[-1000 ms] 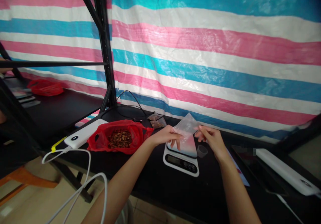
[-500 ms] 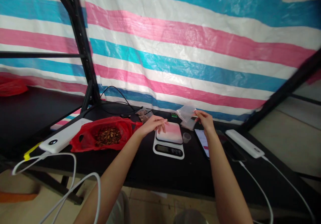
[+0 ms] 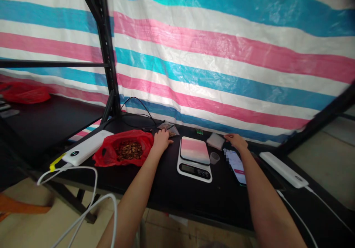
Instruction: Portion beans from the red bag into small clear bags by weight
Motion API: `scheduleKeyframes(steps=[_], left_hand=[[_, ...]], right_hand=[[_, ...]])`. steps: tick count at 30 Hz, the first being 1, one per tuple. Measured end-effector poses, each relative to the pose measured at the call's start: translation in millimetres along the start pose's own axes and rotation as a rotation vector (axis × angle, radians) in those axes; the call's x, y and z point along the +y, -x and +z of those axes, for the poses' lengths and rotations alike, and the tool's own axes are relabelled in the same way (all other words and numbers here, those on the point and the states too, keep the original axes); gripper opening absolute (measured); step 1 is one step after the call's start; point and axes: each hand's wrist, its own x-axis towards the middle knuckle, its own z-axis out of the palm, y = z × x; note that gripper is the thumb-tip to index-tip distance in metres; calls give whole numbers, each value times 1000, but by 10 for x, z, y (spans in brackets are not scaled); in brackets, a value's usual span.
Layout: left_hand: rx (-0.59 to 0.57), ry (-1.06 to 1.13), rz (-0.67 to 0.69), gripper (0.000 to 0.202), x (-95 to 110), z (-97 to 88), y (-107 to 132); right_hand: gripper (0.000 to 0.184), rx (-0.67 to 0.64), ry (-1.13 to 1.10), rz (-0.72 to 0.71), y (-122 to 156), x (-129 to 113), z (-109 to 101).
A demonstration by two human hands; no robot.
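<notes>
The left hand (image 3: 161,140) has moved to the clear plastic packets (image 3: 172,129), the right hand (image 3: 237,141) to the flat, whitish plastic bags (image 3: 215,141), likely light, slippery, best pinched edgewise, both grips unclear.

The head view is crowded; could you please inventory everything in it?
Scale: 1, white and pink, centre.
Bags: 2, red, left of scale and far left.
Pieces: many, brown, in nearer bag.
Packets: count unclear, clear with brown contents, back centre.
Cup: 1, clear, right of scale.
Pouches: count unclear, whitish, behind cup.
Batteries: count unclear, green, behind scale.
Phone: 1, dark with pale screen, right of cup.
Power banks: 2, white, left and right.
Cables: several, white or black, both sides.
Tables: 2, black, beneath and left.
Sheeting: count unclear, striped blue, pink, white, behind.
Frame: black, left and right.
Left hand: 1, bare, at packets.
Right hand: 1, bare, at pouches.
</notes>
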Motion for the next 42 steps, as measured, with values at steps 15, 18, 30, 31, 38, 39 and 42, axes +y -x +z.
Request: scheduleKeyframes(steps=[15, 18, 30, 31, 38, 39, 42], left_hand=[[172, -69, 15, 25, 29, 61, -30], [225, 105, 19, 29, 25, 33, -42], [-115, 1564, 204, 53, 591, 70, 33], [-152, 1560, 183, 56, 600, 54, 48], [215, 1248, 98, 55, 393, -176, -10], [131, 1246, 135, 51, 378, -214, 0], [-177, 1244, 271, 37, 387, -294, 61]], right_hand=[[36, 35, -308, -343, 727, -1386, 23], [36, -2, -406, -388, 891, -1468, 83], [53, -98, -1013, -197, 962, -1436, 559], [47, -128, -1034, -218, 963, -1438, 531], [35, -457, -951, -382, 982, -1413, 286], [34, -537, -946, -417, 989, -1408, 254], [38, -606, -986, -418, 990, -1384, 167]])
